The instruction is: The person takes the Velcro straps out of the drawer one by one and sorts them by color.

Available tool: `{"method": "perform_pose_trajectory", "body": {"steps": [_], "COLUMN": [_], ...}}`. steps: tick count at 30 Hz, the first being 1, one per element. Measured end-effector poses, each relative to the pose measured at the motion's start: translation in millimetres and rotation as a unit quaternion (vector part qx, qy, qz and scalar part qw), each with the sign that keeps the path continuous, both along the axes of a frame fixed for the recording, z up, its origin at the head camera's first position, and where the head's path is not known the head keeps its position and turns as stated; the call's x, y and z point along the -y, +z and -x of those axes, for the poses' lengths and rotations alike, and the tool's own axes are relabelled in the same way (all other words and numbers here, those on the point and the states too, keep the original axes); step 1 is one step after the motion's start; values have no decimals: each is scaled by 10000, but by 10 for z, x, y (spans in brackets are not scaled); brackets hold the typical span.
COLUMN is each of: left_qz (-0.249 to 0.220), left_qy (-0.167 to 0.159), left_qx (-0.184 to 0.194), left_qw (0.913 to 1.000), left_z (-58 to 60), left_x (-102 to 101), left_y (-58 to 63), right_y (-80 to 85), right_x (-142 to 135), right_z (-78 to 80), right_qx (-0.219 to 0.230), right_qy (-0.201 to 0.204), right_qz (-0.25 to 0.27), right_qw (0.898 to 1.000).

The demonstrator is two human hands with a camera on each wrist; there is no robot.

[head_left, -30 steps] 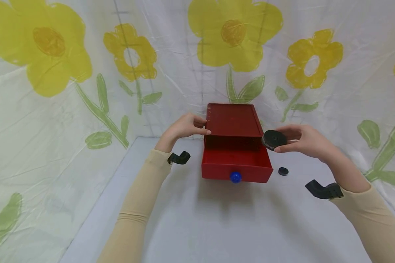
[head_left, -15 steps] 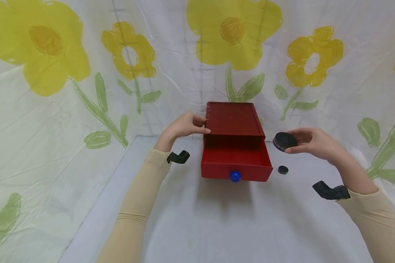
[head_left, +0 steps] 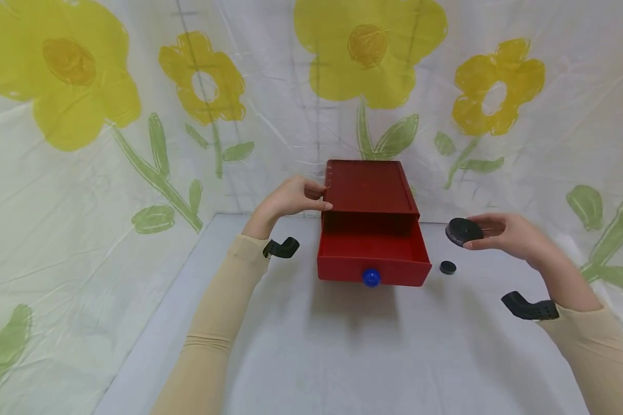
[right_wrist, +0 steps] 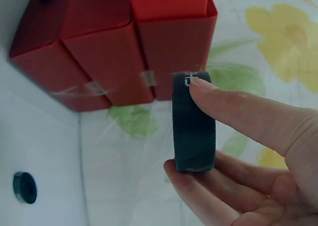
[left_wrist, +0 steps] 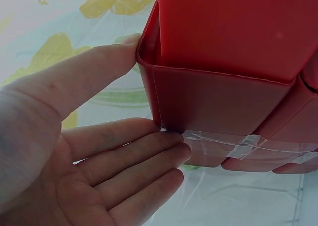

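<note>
A dark red drawer cabinet stands at the back of the table, its top red drawer pulled out by a blue knob-fronted panel. No item shows inside the drawer. My left hand touches the cabinet's upper left front corner; in the left wrist view the thumb is at the casing rim and the fairly straight fingers lie against its edge. Right of the cabinet, my right hand pinches a roll of black woven tape with pale lettering, held above the table between thumb and fingers.
A smaller black roll lies on the white table right of the drawer. Clear tape joins the stacked cabinet units. Behind hangs a white curtain with yellow flowers.
My right hand has carried the roll of black woven tape rightward and a little lower, away from the drawer. The left hand stays on the cabinet; the drawer stays pulled out.
</note>
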State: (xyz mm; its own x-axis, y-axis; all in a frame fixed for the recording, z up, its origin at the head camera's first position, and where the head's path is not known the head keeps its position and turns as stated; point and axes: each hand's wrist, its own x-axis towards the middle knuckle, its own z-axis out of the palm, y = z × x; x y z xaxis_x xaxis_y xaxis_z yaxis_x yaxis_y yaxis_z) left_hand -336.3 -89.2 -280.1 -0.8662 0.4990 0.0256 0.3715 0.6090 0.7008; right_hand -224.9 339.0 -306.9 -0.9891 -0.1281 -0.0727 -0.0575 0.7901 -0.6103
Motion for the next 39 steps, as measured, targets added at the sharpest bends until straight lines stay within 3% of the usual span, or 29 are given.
{"method": "perform_pose_trajectory", "body": {"steps": [13, 22, 39], "left_qz": [-34, -33, -45], "left_qy": [15, -22, -60], "left_qx": [19, -20, -89], "left_qw": [10000, 10000, 9999], "left_z": [-7, 9, -17], "left_x": [5, 7, 3], "left_y": [3, -8, 5], "right_y": [-265, -425, -751], "right_x": [-268, -408, -605], "right_z": [0, 37, 101], "right_qx": [257, 281, 554], "right_qy": [-346, -293, -595], "right_qz": [-37, 117, 191], "right_qw": [9991, 9991, 9965]}}
